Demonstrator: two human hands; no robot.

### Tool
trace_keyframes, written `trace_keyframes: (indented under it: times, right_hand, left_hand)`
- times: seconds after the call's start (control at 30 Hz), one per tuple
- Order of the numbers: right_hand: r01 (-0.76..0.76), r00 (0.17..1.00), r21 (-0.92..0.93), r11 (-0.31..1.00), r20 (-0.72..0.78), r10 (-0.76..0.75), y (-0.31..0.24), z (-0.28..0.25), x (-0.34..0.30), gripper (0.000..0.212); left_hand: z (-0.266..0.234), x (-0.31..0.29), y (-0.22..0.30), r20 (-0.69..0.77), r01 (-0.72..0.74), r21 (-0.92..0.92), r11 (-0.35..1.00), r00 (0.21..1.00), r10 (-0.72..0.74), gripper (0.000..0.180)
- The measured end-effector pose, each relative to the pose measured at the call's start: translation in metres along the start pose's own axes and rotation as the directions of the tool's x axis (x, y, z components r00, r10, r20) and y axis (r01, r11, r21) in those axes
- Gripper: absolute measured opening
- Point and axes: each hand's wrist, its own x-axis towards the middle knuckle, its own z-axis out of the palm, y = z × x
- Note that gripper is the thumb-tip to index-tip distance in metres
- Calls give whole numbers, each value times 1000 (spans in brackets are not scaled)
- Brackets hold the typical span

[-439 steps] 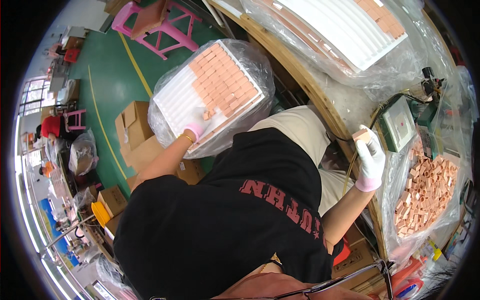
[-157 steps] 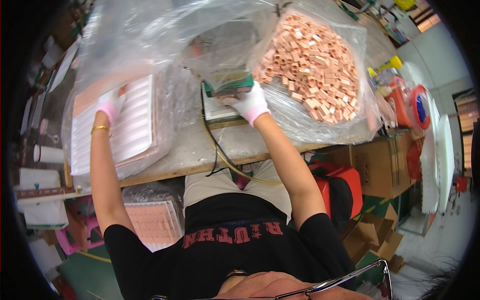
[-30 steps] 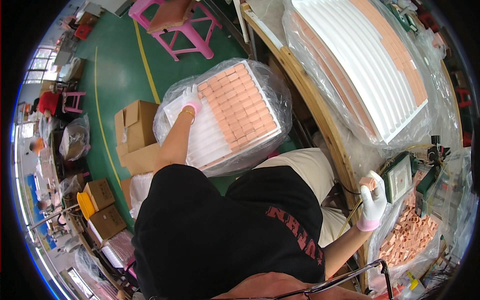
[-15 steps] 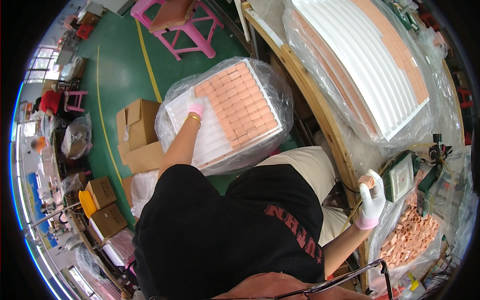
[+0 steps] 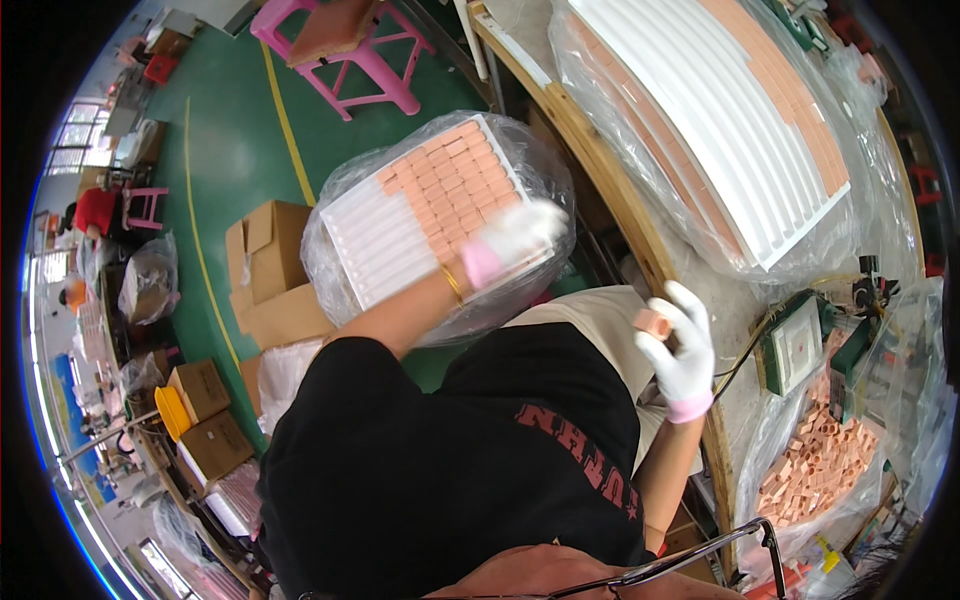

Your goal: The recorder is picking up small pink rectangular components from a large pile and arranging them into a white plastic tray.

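My right hand (image 5: 684, 350), in a white glove with a pink cuff, holds a small pinkish-orange hollow block (image 5: 653, 323) between thumb and fingertips, just off the wooden table edge. My left hand (image 5: 520, 238), gloved the same way, is smeared by motion over the right side of a white ribbed tray (image 5: 372, 240); its fingers cannot be made out. Rows of matching blocks (image 5: 452, 180) fill the tray's right part, while white grooves show at the left. My left hand and wrist hide the tray's lower right part. Clear plastic (image 5: 320, 262) surrounds the tray.
On the table at right lie a larger white ribbed tray (image 5: 690, 120) partly lined with blocks, a green-framed device (image 5: 795, 350) and a heap of loose blocks (image 5: 815, 465) on plastic. Cardboard boxes (image 5: 275, 250) stand left of the tray; a pink stool (image 5: 345, 60) is beyond it.
My left hand has swept right across the tray from its grooved part. My right hand has moved left and slightly up toward it, still holding the block.
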Motion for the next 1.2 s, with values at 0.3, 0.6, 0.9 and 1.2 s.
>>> trace_keyframes:
  times: [0.3,0.6,0.9,1.2]
  right_hand:
    - [57,996,-66,996,70,-52,-10,28,17,54]
    - [-75,996,50,996,-48,77,9,5,4,43]
    - [-91,994,84,992,-52,96,10,11,-5,40]
    - [-130,986,86,988,-94,138,11,0,-7,39]
  left_hand:
    - [59,-22,20,219,359,-467,808,932,-288,29]
    - [-228,-84,-131,-924,491,147,859,378,-57,47]
    - [-248,-90,-151,-936,689,300,659,348,63,45]
    - [-250,-72,-148,-882,651,394,649,465,68,32]
